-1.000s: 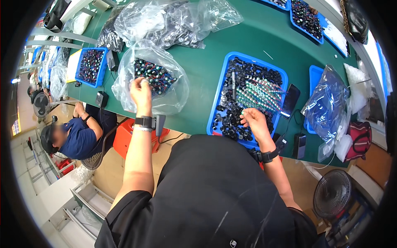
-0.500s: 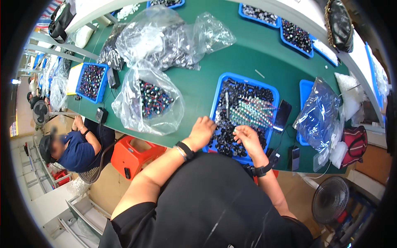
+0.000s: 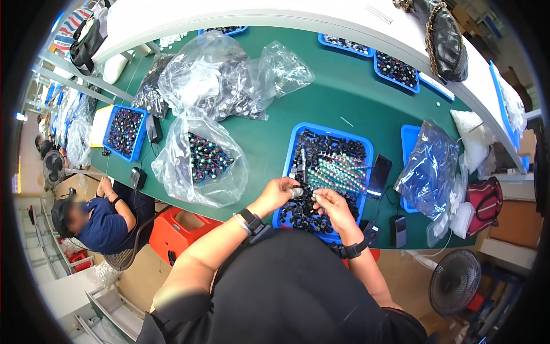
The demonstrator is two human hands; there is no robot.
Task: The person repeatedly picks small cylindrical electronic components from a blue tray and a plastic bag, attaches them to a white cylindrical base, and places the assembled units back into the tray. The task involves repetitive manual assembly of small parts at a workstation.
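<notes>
Black parts [image 3: 342,146], green table [image 3: 266,152], fans [image 3: 455,282]

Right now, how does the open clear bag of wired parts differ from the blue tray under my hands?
The clear bag is crumpled and see-through; the blue tray is opaque with a straight rim. The bag shows tangled wired parts; the tray holds loose black parts and a bunch of striped strands in rows. Both sit on the green table.

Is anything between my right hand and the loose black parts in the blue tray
Nothing visible blocks the nearest loose black parts; the right hand is over the blue tray. Farther back, a bundle of wires covers some on the right side.
</notes>
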